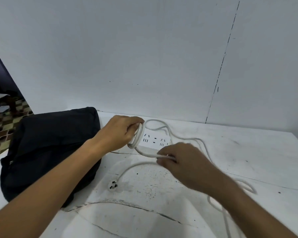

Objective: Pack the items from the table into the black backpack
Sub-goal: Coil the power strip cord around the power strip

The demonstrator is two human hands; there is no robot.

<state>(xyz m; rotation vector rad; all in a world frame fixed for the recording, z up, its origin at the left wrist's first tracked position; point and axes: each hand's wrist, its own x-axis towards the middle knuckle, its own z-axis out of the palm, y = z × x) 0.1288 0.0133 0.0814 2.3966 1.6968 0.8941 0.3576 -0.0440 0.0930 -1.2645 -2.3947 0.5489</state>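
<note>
A white power strip (156,141) lies on the white table (248,152) near the wall. Its long white cable (179,136) loops across the table and ends in a plug (113,185) lying in front. My left hand (120,133) grips the strip's left end together with a few wound turns of cable. My right hand (184,162) pinches a stretch of cable just in front of the strip. The black backpack (50,152) lies on the table's left side, partly under my left forearm; I cannot tell whether it is unzipped.
A white wall stands right behind the table. More cable loops (248,188) trail at the right beside my right forearm. The tabletop is scuffed and cracked. A patterned floor (5,127) shows beyond the table's left edge.
</note>
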